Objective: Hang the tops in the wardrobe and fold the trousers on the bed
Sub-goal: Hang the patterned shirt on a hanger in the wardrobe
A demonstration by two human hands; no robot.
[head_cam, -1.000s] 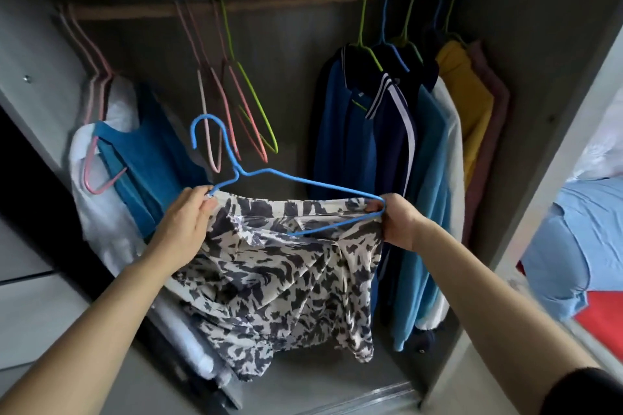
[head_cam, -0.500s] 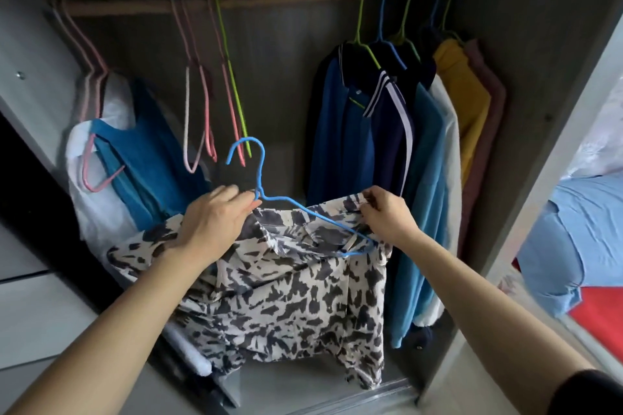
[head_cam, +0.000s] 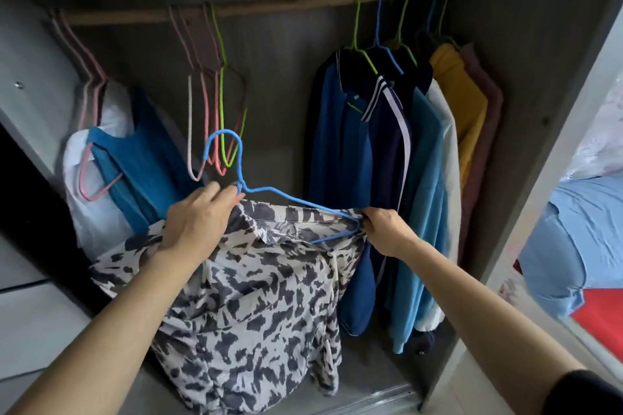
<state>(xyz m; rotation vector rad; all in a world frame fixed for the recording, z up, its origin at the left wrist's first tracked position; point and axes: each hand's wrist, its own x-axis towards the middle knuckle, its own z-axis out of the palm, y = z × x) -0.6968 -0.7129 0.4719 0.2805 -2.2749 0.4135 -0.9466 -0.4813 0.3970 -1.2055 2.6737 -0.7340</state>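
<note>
Patterned top (head_cam: 256,296) on blue hanger (head_cam: 269,192), both hands.

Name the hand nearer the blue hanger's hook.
Left. The left hand holds the patterned top at the neck below the blue hanger's hook; the right hand pinches it at the hanger's far shoulder end.
</note>
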